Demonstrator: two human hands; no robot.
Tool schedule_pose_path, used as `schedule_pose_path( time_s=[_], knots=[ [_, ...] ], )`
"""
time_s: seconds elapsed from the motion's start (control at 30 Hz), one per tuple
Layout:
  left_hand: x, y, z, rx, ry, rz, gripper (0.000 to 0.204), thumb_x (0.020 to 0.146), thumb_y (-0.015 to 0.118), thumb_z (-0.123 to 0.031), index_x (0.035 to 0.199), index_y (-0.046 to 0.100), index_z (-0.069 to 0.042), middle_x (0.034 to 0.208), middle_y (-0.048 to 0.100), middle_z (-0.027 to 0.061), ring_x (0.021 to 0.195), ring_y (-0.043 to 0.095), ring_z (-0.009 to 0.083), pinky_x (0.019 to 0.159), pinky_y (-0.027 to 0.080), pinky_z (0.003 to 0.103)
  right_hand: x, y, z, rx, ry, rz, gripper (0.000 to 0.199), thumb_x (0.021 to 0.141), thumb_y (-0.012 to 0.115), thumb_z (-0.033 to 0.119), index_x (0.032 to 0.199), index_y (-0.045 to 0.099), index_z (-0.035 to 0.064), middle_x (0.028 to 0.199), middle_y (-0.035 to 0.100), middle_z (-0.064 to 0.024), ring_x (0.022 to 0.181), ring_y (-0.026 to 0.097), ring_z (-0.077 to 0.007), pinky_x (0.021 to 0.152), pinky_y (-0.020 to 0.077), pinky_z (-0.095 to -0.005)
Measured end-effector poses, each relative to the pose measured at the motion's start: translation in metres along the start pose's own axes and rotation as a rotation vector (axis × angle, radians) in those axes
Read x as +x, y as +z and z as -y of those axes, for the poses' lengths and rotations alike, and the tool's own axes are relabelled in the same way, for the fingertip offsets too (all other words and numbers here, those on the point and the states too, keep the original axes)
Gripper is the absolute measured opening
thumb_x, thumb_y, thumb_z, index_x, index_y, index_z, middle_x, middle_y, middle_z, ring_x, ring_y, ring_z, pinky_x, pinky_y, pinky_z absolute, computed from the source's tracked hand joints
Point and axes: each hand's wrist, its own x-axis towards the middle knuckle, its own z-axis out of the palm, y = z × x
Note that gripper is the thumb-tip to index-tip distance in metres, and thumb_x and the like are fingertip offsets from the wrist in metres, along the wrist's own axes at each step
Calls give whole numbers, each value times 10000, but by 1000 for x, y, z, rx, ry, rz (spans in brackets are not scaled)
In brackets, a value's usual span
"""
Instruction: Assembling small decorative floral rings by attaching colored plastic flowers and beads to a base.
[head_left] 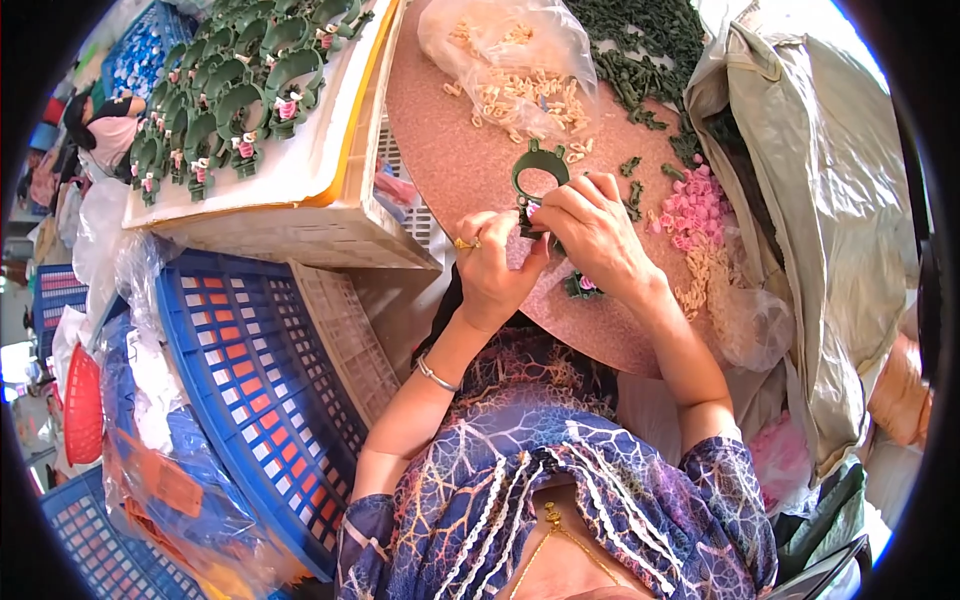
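Both my hands meet over the round pink table. Between them stands a green ring-shaped plastic piece (538,158) with small knobs on its upper edge. My left hand (490,268) is closed, its thumb and fingers pinching the lower part of the ring. From the other side my right hand (600,235) also closes on that lower part, where a small pink and white flower (532,209) shows by the fingertips. What the right fingertips press on is partly hidden. Just below the hands, another small green piece with a pink flower (584,286) lies on the table.
Pink flowers (692,205), cream pieces (535,100) partly in a clear bag, and green leafy parts (640,60) lie on the table (430,110). Finished-looking green rings (240,110) crowd a white box top at left. A blue basket (255,370) stands nearer me.
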Motion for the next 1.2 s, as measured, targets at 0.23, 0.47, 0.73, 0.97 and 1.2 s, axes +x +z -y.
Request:
schedule_pose_path(
  time_s=[0.23, 0.47, 0.73, 0.97, 1.2],
  knots=[
    [-1, 0, 0, 3, -33, -20, 524, 674, 841, -44, 1119, 570, -2, 965, 672, 133, 905, 604, 307, 814, 478, 418, -2, -2, 0, 10, 14, -40, 254, 741, 658, 146, 988, 683, 96, 995, 630, 2, 983, 577, -194, 953, 401, -373],
    [0, -1, -1, 5, -23, 7, 519, 672, 841, -47, 1111, 569, -4, 941, 659, 133, 891, 599, 309, 820, 471, 428, -4, -7, 1, -48, -30, -31, 297, 734, 655, 160, 1020, 706, 96, 1092, 674, 7, 1066, 578, -173, 973, 387, -374],
    [-1, 5, -2, 243, -149, 35, 475, 731, 829, -99, 1111, 555, -20, 960, 625, 149, 921, 582, 342, 874, 431, 450, -17, -43, -18, -167, 369, -170, 194, 826, 663, 59, 998, 737, 106, 978, 717, -42, 956, 635, -199, 892, 400, -358],
    [9, 1, -3, 301, -95, 127, 429, 820, 761, -88, 1164, 515, -16, 1239, 570, 212, 1165, 528, 376, 1026, 355, 478, -80, -51, -41, -122, 770, 49, 240, 844, 710, 143, 1050, 716, 20, 968, 722, -133, 990, 661, -308, 916, 415, -413],
    [8, -1, 1, 133, 0, 113, 438, 844, 789, -208, 1160, 541, -35, 1254, 600, 171, 1171, 531, 339, 1029, 338, 470, -93, -26, -44, -123, 733, -65, 199, 791, 742, 112, 966, 707, 24, 890, 674, -123, 873, 641, -326, 860, 429, -437]
  ],
)
